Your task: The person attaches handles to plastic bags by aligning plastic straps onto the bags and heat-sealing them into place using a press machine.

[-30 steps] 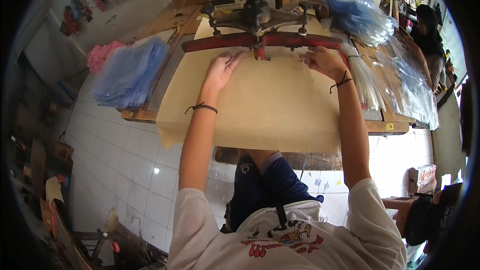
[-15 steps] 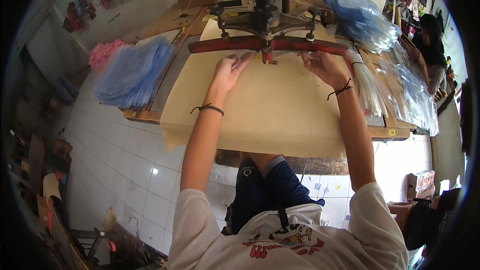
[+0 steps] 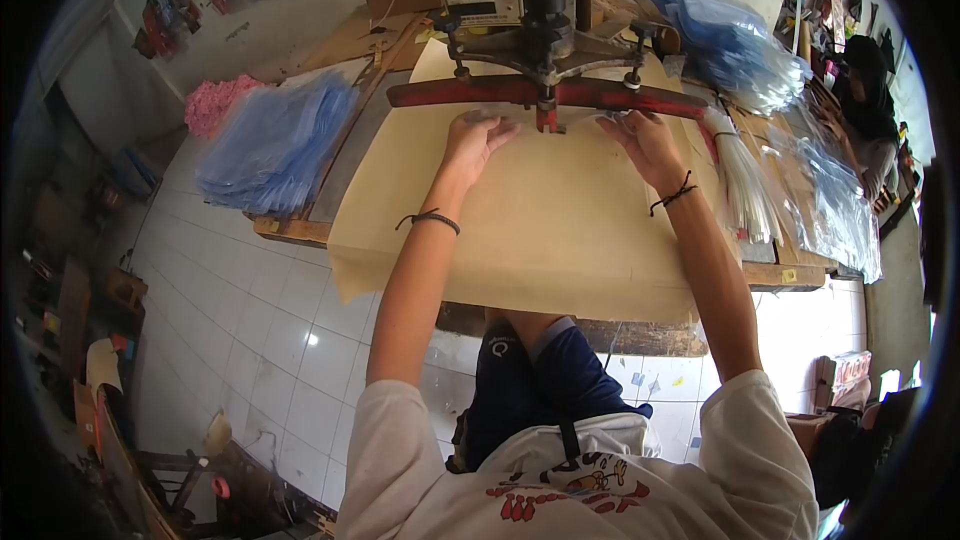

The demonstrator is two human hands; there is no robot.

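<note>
My left hand [image 3: 474,145] is at the near side of the machine's red pressing bar [image 3: 630,93], left of its centre, thumb and fingers closed on the edge of a clear plastic sheet [image 3: 510,118]. On the other side of the centre, my right hand [image 3: 649,147] pinches clear plastic too, just below the bar. Much of the sheet is hard to see, being transparent and partly behind the bar. Beneath both hands lies a large tan sheet [image 3: 540,230] covering the work surface and hanging over its front edge.
Blue-tinted plastic sleeves [image 3: 275,145] are stacked at the left, beside a pink bundle [image 3: 215,105]. White strips [image 3: 745,180] and clear plastic sheets [image 3: 835,210] lie to the right. More blue plastic [image 3: 715,30] is piled at the back right. Another person [image 3: 868,100] is at far right.
Both hands have come slightly toward me from the bar, and the right one has shifted a little inward. The whole view has moved slightly.
</note>
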